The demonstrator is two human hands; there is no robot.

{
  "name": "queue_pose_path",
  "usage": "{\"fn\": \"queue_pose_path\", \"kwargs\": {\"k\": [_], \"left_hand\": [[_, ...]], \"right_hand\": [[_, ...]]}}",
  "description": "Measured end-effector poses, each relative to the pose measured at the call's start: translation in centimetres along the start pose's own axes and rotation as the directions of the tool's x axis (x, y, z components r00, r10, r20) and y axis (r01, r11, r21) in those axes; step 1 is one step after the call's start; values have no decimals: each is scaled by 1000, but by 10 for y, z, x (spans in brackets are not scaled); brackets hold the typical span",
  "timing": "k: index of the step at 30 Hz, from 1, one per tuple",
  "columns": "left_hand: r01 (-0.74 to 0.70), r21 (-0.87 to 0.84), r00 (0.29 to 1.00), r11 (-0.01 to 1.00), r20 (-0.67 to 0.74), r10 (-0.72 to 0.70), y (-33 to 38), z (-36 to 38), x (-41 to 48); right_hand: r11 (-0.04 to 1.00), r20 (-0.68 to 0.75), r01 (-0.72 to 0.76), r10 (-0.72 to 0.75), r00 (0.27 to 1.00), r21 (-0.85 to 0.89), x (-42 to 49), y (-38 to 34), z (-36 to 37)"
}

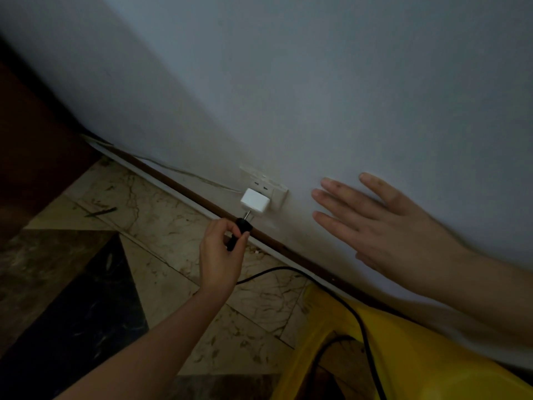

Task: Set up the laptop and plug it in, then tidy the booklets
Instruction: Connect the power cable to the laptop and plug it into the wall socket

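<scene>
Here, low by the wall, my left hand [220, 255] pinches a black connector [240, 230] between thumb and curled fingers, the hand closed tight around its stubby moulded grip. The connector is matte black and short, and it ends in a thin bright metal tip [247, 215]. Its long axis runs up and a little to the right in my view, tip leading, aimed at the near face of a white adapter [255, 202]. The tip meets that face, but I cannot tell whether it is seated. The adapter, a small glossy cube with rounded corners, sits plugged into a pale wall socket [275, 186] just above the brown skirting [173, 183]. A black cable [317, 287] comes out from behind the left hand, arcs over the veined marble floor tiles [144, 212], then drops across a yellow plastic object [403, 356] at lower right. My right hand [383, 226] lies to the right of the socket, fingers straight and spread with the palm to the white wall [288, 82], holding nothing. Dark wooden furniture [28, 154] fills the far left.
</scene>
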State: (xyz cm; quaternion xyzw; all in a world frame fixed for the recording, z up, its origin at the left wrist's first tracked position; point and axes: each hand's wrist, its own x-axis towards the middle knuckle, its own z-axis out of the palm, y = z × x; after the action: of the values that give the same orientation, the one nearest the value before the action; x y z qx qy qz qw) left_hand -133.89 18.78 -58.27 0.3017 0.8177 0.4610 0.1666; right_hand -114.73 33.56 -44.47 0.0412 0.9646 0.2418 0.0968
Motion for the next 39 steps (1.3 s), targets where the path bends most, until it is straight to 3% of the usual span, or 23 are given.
{"fn": "queue_pose_path", "kwargs": {"k": [12, 17, 21, 39], "left_hand": [[-9, 25, 999, 1000, 40, 8, 9, 2, 14], [176, -104, 984, 979, 40, -172, 9, 2, 16], [237, -153, 970, 959, -9, -241, 15, 4, 14], [170, -145, 978, 975, -95, -185, 16, 4, 14]], "right_hand": [[1000, -11, 7, -7, 1000, -8, 0, 1, 1], [1000, -58, 10, -10, 998, 11, 0, 0, 1], [1000, -65, 14, -13, 998, 8, 0, 0, 2], [1000, -74, 9, -11, 997, -21, 0, 1, 3]]}}
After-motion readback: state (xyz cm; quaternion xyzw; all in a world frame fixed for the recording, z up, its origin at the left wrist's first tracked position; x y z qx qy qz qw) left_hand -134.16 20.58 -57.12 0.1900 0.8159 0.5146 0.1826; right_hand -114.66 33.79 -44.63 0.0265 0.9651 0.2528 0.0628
